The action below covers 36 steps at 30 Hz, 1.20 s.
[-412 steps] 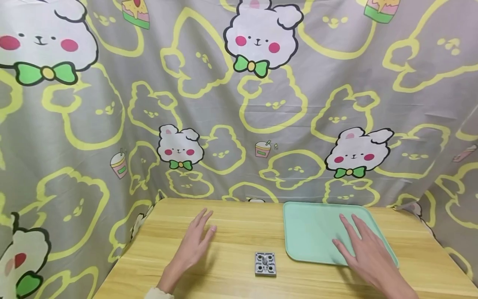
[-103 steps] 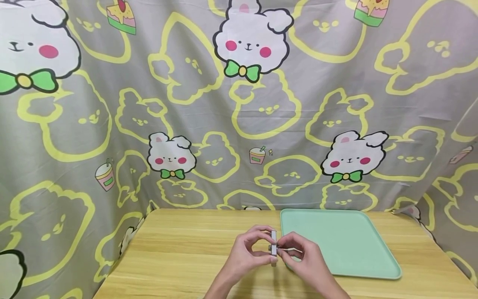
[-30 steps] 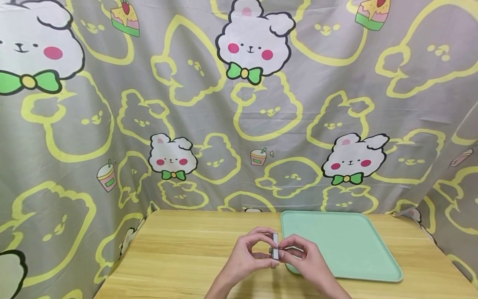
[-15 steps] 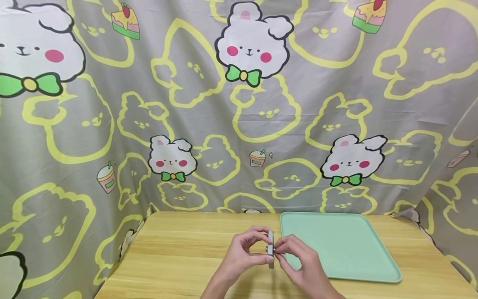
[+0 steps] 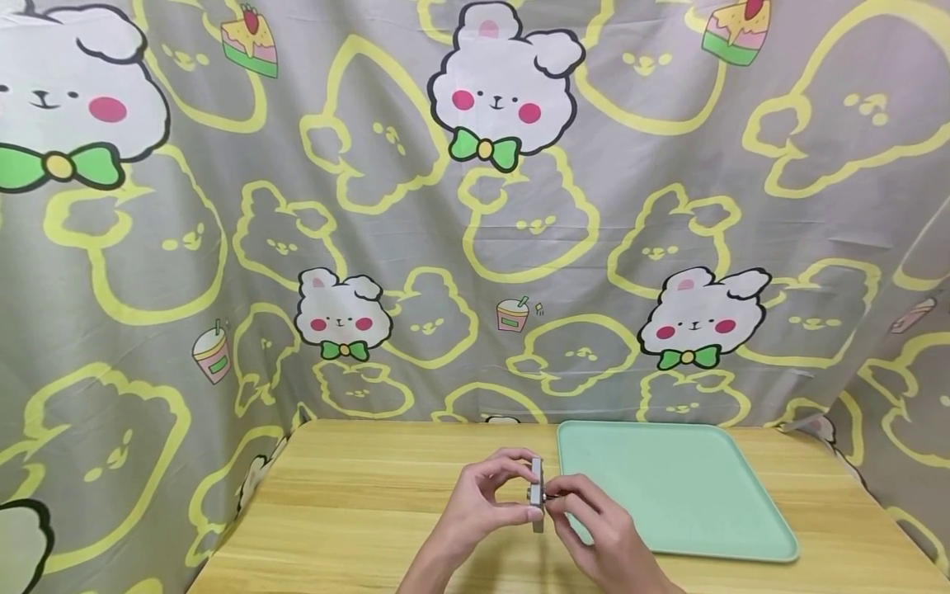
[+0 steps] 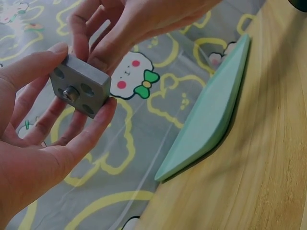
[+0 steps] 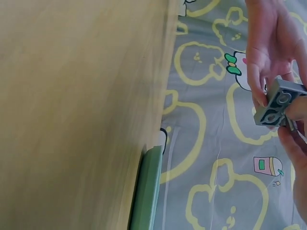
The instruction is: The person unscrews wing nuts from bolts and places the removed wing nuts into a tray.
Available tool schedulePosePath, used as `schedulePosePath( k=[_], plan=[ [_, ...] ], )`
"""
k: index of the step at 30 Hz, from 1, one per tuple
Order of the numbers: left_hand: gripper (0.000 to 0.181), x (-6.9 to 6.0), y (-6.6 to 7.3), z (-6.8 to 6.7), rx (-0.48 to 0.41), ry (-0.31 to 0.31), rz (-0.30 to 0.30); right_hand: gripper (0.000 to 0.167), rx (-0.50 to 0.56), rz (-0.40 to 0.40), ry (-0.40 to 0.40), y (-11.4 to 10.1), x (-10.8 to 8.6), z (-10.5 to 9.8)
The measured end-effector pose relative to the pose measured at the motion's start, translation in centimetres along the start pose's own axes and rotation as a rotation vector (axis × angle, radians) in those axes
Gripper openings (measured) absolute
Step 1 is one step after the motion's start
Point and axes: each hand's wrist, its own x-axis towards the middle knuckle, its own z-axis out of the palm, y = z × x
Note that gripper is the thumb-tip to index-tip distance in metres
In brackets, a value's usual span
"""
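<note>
My left hand [image 5: 475, 503] holds a small grey square block [image 5: 537, 495] upright above the table, thumb and fingers on its edges. In the left wrist view the block [image 6: 81, 84] shows round holes near its corners and a metal bolt end [image 6: 70, 93] standing out of its middle. From the other side my right hand [image 5: 604, 528] pinches the bolt close to the block's face. The right wrist view shows a threaded part of the bolt [image 7: 291, 123] between the right fingers, with recesses on this face of the block [image 7: 280, 101]. Fingers partly cover the bolt.
A mint-green tray [image 5: 690, 495] lies on the wooden table [image 5: 334, 478], just right of and beyond my hands. A grey patterned curtain [image 5: 416, 247] hangs behind the table and along its sides.
Earlier the block lay on the table with both hands apart; now both hands hold it raised. Over the last second it has shifted slightly left, and my right fingers have changed position on the bolt.
</note>
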Motion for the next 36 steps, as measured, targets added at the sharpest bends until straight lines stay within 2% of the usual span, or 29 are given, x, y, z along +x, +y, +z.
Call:
schedulePosePath(
  k=[3, 5, 6, 8, 11, 13, 16, 17, 20, 25, 30, 36],
  plan=[
    [0.037, 0.0, 0.0, -0.1, -0.005, 0.001, 0.011, 0.006, 0.063, 0.092, 0.023, 0.0, -0.1, -0.1],
    [0.037, 0.0, 0.0, -0.2, -0.007, 0.000, 0.014, 0.020, 0.154, 0.210, 0.025, -0.2, 0.0, -0.4],
    [0.037, 0.0, 0.0, -0.2, -0.009, -0.003, 0.020, 0.025, 0.203, 0.287, 0.022, -0.3, 0.0, -0.5],
    [0.036, 0.0, 0.0, -0.1, -0.010, -0.012, 0.031, 0.031, 0.312, 0.492, 0.019, -0.7, 0.3, -0.9],
    [0.035, 0.1, 0.1, 0.0, 0.005, -0.029, 0.050, 0.019, 0.487, 0.823, 0.018, -1.0, 0.9, -1.4],
    [0.034, 0.1, 0.1, 0.2, 0.021, -0.042, 0.060, 0.023, 0.592, 1.019, 0.015, -0.9, 1.1, -1.7],
    [0.032, 0.1, 0.2, 0.3, 0.050, -0.059, 0.069, 0.034, 0.753, 1.231, -0.031, -0.4, 1.2, -2.2],
    [0.031, 0.0, 0.2, 0.3, 0.063, -0.062, 0.071, 0.037, 0.797, 1.275, -0.056, -0.3, 1.2, -2.4],
    [0.029, -0.1, 0.3, 0.5, 0.102, -0.068, 0.071, 0.041, 0.899, 1.343, -0.125, 0.0, 0.9, -2.6],
    [0.028, -0.2, 0.3, 0.9, 0.156, -0.077, 0.068, 0.032, 1.003, 1.356, -0.156, 0.5, 0.5, -2.8],
    [0.027, -0.2, 0.2, 1.1, 0.193, -0.081, 0.063, 0.026, 1.053, 1.373, -0.166, 0.7, 0.0, -2.7],
    [0.025, -0.2, 0.2, 1.2, 0.203, -0.079, 0.036, 0.025, 1.052, 1.411, -0.160, 0.8, -0.2, -2.5]
  ],
)
